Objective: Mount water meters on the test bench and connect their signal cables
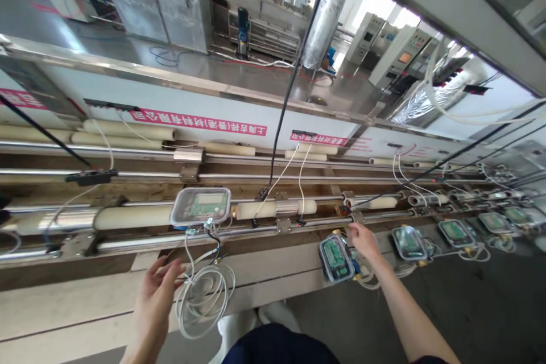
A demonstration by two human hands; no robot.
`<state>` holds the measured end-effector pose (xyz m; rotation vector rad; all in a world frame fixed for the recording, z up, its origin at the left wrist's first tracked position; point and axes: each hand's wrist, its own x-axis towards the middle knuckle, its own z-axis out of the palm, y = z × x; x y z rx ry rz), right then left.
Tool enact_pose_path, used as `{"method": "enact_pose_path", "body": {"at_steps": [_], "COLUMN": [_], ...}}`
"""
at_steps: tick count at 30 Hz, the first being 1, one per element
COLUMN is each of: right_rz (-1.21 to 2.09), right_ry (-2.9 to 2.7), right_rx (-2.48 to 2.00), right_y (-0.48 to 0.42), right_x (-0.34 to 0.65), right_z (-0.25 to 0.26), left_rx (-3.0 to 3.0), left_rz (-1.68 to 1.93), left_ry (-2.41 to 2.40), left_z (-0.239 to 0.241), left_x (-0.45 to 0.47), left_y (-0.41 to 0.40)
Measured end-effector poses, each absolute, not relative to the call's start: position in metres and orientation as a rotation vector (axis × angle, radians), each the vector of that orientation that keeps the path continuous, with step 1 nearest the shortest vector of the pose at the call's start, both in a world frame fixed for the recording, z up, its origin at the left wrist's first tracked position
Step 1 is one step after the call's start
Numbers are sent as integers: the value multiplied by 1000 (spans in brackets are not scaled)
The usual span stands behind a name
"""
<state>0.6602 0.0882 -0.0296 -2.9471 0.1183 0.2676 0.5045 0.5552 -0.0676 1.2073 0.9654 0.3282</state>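
Note:
My left hand point(157, 287) is beside a coil of white cable point(202, 301), its fingers loosely bent and apart; nothing shows in its grasp. Above that coil, a clear plastic box with a circuit board and display point(200, 206) rests across the rails, cables running from its lower edge. Farther right, my right hand point(362, 239) has its fingertips pinched together by the lower metal rail point(324, 223). What they hold, if anything, is too small to make out. A second clear box with a green circuit board point(336, 259) lies just left of that hand.
More boxed circuit boards point(409, 242) line the bench edge to the right. Pale rollers point(132, 218) sit between long metal rails. Black cables point(284, 108) hang down across the bench. Behind a low white panel point(205, 119) stand cabinets and wrapped metal tanks point(326, 20).

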Motion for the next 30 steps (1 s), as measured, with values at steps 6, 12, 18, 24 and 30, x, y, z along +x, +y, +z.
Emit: {"method": "enact_pose_path", "body": {"at_steps": [6,12,18,24,30], "right_rz": [584,876,944,829,631], "right_ry": [-142,-331,-428,-354,-194], "right_rx": [-2892,-2808,-2637,-2407,-1982], "right_y": [74,71,64,42,22], "right_x": [680,706,713,714,719], "right_z": [-32,-48,-57,-49,-42], "left_rx": [1307,1390,1266,838,523], "left_rz": [19,-205,-485,-472,-228], "left_ry": [797,624,596,674,687], "left_z": [-71,-78,-97,-77,-70], "left_x": [491,498,504,523,575], "left_y": [467,328,199,145,138]}}
